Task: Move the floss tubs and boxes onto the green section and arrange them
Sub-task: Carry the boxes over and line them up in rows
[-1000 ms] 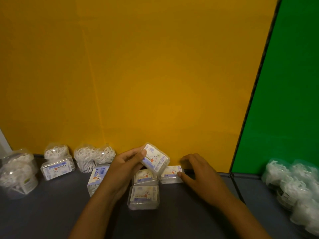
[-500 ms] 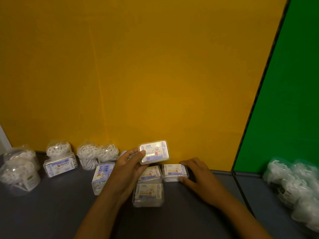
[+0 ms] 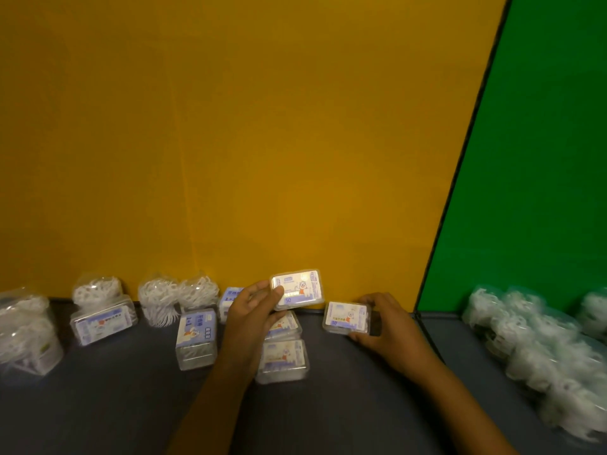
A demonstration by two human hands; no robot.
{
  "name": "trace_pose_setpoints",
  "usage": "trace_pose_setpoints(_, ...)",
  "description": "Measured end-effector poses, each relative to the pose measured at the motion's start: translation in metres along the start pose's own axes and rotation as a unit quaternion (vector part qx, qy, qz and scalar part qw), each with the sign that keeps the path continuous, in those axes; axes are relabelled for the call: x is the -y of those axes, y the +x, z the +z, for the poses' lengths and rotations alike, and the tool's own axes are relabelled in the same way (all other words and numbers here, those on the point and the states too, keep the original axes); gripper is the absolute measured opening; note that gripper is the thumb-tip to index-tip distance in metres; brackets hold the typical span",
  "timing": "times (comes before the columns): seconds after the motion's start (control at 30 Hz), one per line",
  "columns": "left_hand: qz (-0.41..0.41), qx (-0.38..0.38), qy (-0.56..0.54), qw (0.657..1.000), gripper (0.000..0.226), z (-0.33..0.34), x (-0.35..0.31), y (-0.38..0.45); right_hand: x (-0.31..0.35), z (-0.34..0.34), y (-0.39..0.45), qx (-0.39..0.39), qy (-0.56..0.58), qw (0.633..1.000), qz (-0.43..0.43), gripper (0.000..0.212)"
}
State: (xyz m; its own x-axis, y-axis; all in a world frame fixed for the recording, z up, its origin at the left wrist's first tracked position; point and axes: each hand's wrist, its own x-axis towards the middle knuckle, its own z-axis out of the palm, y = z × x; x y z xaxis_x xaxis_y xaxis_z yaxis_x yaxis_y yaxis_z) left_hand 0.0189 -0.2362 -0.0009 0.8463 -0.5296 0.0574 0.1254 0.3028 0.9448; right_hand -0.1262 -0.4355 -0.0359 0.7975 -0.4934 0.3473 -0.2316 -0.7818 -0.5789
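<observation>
My left hand [image 3: 253, 310] holds a clear floss box [image 3: 297, 289] with a purple and white label, lifted above the dark shelf in front of the yellow backing. My right hand [image 3: 386, 326] grips a second floss box [image 3: 346, 317], tilted up just off the shelf. Two more boxes [image 3: 283, 359] lie under and in front of my left hand, and another [image 3: 196, 336] stands on end to its left. Several round floss tubs [image 3: 525, 336] sit crowded on the shelf before the green section [image 3: 532, 192] at the right.
Left of the hands, tubs of white floss picks [image 3: 177, 298] and a flat box [image 3: 103, 320] line the yellow wall [image 3: 230, 142]. More tubs [image 3: 26, 333] stand at the far left. A black divider [image 3: 437, 251] separates yellow from green.
My left hand raised its box and turned it label-up. My right hand closed on the box at the wall and drew it to the right, off the shelf.
</observation>
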Motion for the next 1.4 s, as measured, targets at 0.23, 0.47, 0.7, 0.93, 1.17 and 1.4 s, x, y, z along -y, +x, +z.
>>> trace_pose_setpoints(0.23, -0.001, 0.026, -0.062, 0.998, 0.028, 0.011, -0.008, -0.016, 0.021, -0.030, -0.037, -0.074, 0.030, 0.997, 0.024, 0.058)
trace_pose_setpoints(0.47, 0.038, 0.045, -0.050, 0.997, 0.030, 0.021, -0.020, -0.065, 0.050, -0.061, -0.094, -0.157, 0.046, 0.986, 0.026, 0.062)
trace_pose_setpoints(0.7, 0.037, 0.092, -0.070, 0.993, 0.033, 0.047, -0.024, -0.102, 0.048, -0.109, -0.145, -0.218, 0.039, 0.975, 0.038, 0.061)
trace_pose_setpoints(0.93, 0.060, 0.115, -0.035, 0.991, 0.033, 0.099, -0.016, -0.127, 0.015, -0.161, -0.188, -0.245, 0.035, 0.967, 0.051, 0.062)
trace_pose_setpoints(1.17, 0.105, 0.144, -0.005, 0.984, 0.029, 0.199, 0.001, -0.169, -0.033, -0.251, -0.237, -0.266, -0.003, 0.963, 0.049, 0.062)
trace_pose_setpoints(1.4, 0.091, 0.178, -0.008, 0.980, 0.028, 0.308, 0.035, -0.218, -0.100, -0.324, -0.303, -0.308, -0.022, 0.949, 0.061, 0.062)
